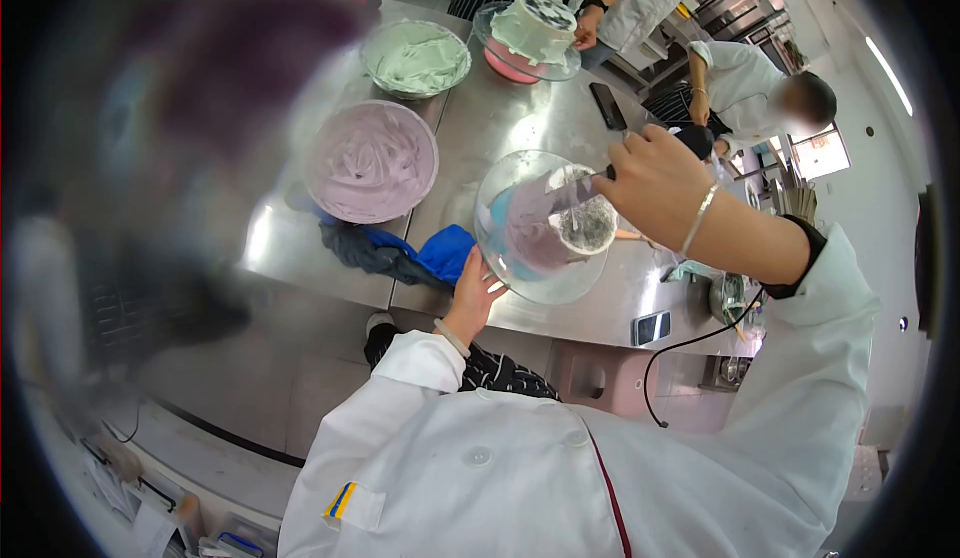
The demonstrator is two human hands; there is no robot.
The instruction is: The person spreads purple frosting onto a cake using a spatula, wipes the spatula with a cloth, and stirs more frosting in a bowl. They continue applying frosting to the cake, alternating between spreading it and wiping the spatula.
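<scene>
My right hand [652,183] is closed round an icing spatula [575,196] with a black handle. Its blade lies along the side of a round cake form [535,236] coated in lilac cream, whose pale top face [585,213] is patchy. The cake form stands on a clear glass turntable [565,290] with a blue part showing beneath. At the turntable's near left rim is my left hand [474,296], fingers apart and touching the edge. A bowl of lilac cream [372,163] sits to the left.
A bowl of pale green cream [415,58] stands further back. Across the steel table [450,138], a person's hands work at a green-creamed cake [535,30] on another turntable. Blue and dark cloths [440,256] lie near my left hand. Two phones [607,106] rest on the table.
</scene>
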